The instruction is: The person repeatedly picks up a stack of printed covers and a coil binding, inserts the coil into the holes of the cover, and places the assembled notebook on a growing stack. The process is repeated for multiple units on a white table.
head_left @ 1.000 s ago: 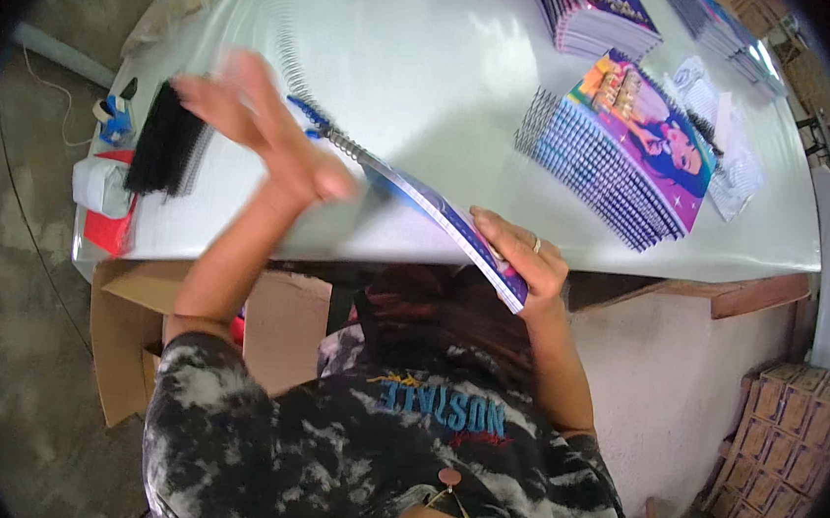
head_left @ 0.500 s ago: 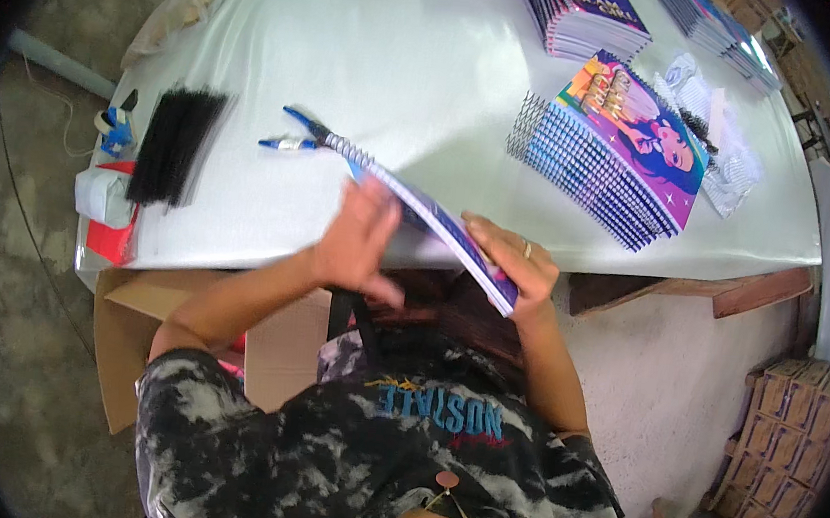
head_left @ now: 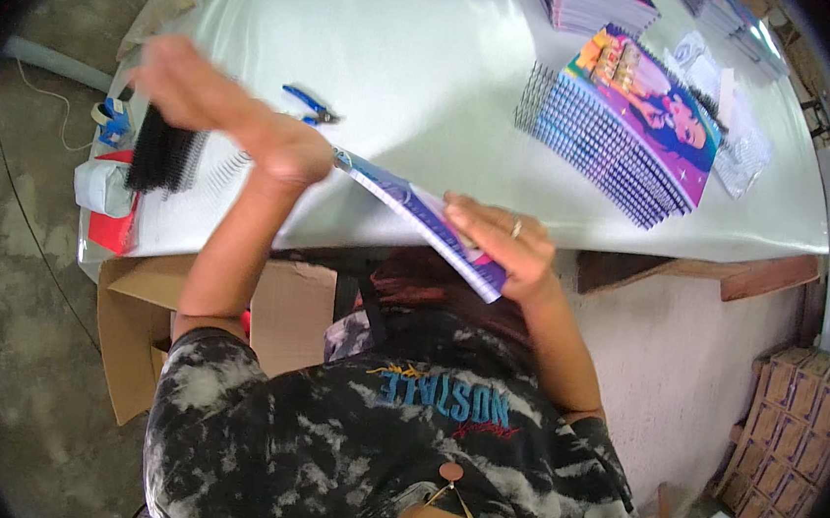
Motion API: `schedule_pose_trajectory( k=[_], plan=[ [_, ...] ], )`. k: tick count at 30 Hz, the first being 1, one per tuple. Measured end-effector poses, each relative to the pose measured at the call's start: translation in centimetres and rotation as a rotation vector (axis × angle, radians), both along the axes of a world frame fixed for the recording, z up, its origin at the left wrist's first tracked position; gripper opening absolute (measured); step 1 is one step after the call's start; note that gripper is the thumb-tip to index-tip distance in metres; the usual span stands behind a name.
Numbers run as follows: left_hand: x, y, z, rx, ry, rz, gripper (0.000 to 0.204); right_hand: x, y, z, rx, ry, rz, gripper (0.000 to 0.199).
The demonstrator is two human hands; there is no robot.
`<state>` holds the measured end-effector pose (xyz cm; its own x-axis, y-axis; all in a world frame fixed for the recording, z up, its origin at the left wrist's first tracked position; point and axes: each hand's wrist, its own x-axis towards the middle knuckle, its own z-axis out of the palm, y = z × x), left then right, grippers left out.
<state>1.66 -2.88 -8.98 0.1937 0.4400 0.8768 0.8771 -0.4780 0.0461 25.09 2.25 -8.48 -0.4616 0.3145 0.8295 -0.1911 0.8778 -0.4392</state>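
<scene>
My right hand (head_left: pixel 500 242) grips a notebook (head_left: pixel 419 215) with a purple and pink cover, held edge-up and slanting over the table's front edge. Its far end comes up close to my left wrist. Reaching out to the left, my left hand (head_left: pixel 226 109) is over a pile of black spiral binding coils (head_left: pixel 163 153). Motion blurs its fingers, so their grip is unclear. Small blue-handled cutters (head_left: pixel 310 105) lie on the table just beyond the left wrist.
Spiral-bound notebooks (head_left: pixel 645 111) lie fanned at right, with clear plastic wrap (head_left: pixel 740 149) beside them. More stacks (head_left: pixel 595 3) stand behind. Blue tape (head_left: pixel 111 122) and a red packet (head_left: pixel 114 223) sit at the left edge. An opened cardboard box (head_left: pixel 292 312) is below the table.
My left hand has left the notebook and swung out left to the black coils. The notebook has shifted slightly left and nearer in my right hand. The whole view has shifted a little.
</scene>
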Motion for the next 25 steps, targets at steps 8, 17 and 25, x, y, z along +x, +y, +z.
schedule_pose_trajectory(
  k=[8,17,25],
  plan=[
    [-1.0,-0.7,2.8,-0.185,0.044,0.110,0.072,0.1,0.4,0.4,-0.226,0.053,-0.007,0.032],
    [-0.6,3.0,7.9,-0.290,0.122,0.131,0.024,2.2,1.8,0.0,-0.618,-0.059,0.020,0.025],
    [-1.4,4.9,8.5,0.249,-0.006,0.078,0.047,2.1,1.5,0.4,-0.462,-0.078,-0.009,0.027]
  ],
)
